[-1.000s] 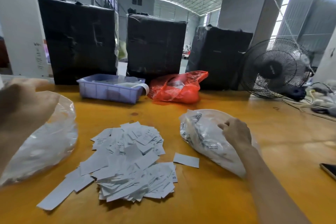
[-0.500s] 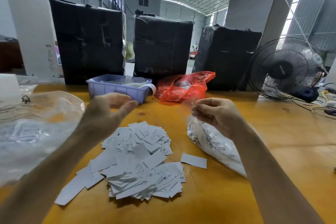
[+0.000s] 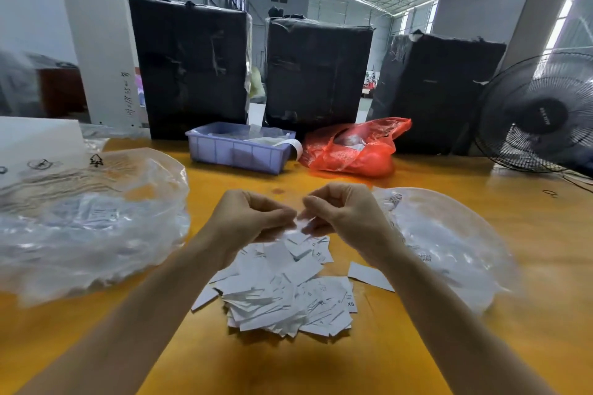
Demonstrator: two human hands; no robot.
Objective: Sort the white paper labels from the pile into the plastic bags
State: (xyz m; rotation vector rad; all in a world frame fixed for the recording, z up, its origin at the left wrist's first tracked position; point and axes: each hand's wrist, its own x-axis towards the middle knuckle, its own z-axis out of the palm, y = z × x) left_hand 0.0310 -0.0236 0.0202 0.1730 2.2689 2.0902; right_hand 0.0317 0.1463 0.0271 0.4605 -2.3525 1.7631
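We judge both hands, left hand (image 3: 253, 218) and right hand (image 3: 346, 218), pinch apparently one label (image 3: 300, 224) (blurred); read it before bagging at three o'clock.

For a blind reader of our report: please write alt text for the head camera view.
Two hands, left hand and right hand, pinch a label above the pile of white labels on a yellow table, between two clear plastic bags.

"XS" and "XL" — on labels in the pile (image 3: 282, 295).
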